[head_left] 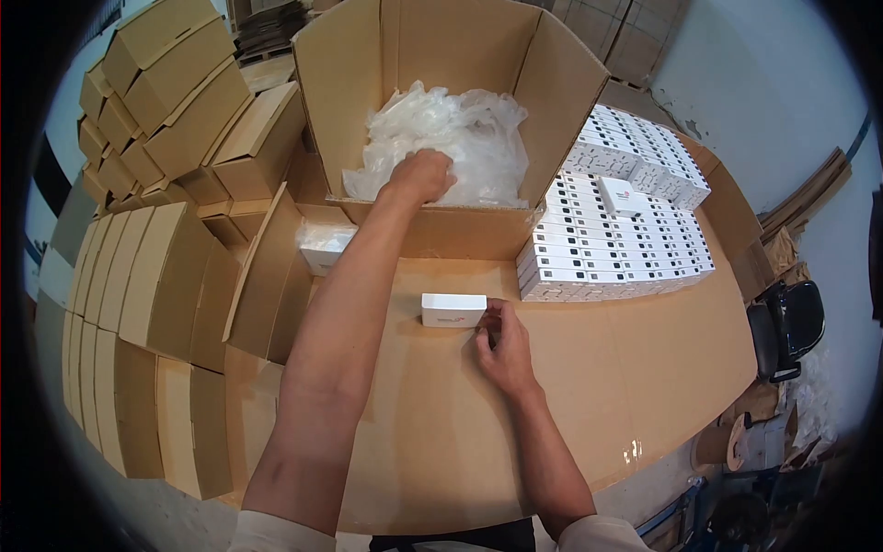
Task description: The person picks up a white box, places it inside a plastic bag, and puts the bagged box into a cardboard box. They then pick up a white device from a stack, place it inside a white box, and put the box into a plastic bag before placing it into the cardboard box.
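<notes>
1. Head view, box: one small white rectangular cardboard box with faint red and grey print, on the brown cardboard-covered surface, front of the large carton.
2. Head view, right hand: bare, part-curled; thumb and fingers closed lightly about the right end of the box.
3. Head view, left hand: bare, arm extended over the carton's front wall, knuckles uppermost, fingers bent down into the film. Fingertips hidden; cannot tell how far open they are or whether they have hold of anything.
4. Head view, carton: one large open-topped brown cardboard carton, holding a crumpled heap of clear plastic film.
5. Head view, right: stacked block of white printed boxes, one loose white box lying on top.
6. Head view, left: rows and piles of long brown cardboard cartons; a film-covered white item just beside the left forearm.
7. Step in hand, as judged: picking from the film while the right hand steadies the box.
8. Next move, as judged, calls for: a fine pinch separating one piece from the heap, the box held still.
</notes>
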### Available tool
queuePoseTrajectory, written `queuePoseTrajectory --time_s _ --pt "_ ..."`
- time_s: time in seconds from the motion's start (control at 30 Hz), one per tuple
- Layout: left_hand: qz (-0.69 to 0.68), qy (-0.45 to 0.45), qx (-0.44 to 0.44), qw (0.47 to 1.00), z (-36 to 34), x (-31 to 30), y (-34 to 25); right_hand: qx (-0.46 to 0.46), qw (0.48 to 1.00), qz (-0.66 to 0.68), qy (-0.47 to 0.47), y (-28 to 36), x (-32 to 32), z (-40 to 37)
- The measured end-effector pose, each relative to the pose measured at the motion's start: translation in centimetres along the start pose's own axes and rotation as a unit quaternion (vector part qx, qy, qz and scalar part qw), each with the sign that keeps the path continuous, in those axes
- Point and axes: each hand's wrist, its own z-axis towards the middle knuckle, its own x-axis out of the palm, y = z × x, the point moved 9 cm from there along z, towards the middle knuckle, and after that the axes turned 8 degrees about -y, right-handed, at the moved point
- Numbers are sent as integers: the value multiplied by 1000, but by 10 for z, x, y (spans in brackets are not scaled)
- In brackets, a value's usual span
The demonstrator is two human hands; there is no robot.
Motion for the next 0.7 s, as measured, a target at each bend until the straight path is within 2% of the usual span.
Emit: queuePoseTrajectory --time_s 0.07,0.17,0.27,0.37,0.47,0.57,0.67,0.7 --pt "-11 -90 3 996 -3 -21 -10 -1 1000 -8 0 -2 -1 -1" --pt "5 -103 13 995 -8 -49 -26 2 1000 -7 -1 -3 0 -1" --pt "-47 -140 1 989 -5 -55 -20 -1 1000 -4 -9 -1 0 -1" --pt "-178 -163 20 970 -1 -40 -10 -4 1000 -9 -10 4 -1 -2" --pt "-184 -115 -22 976 -7 -42 -15 3 1000 -10 -2 4 -1 -2" --pt "-169 -120 18 978 -5 -38 -16 -3 1000 -13 0 4 0 -2" --pt "-154 -86 9 984 -6 -42 -23 -5 1000 -16 3 3 0 -2" --pt "-143 -111 10 984 -7 -45 -22 -5 1000 -16 4 3 0 -2"
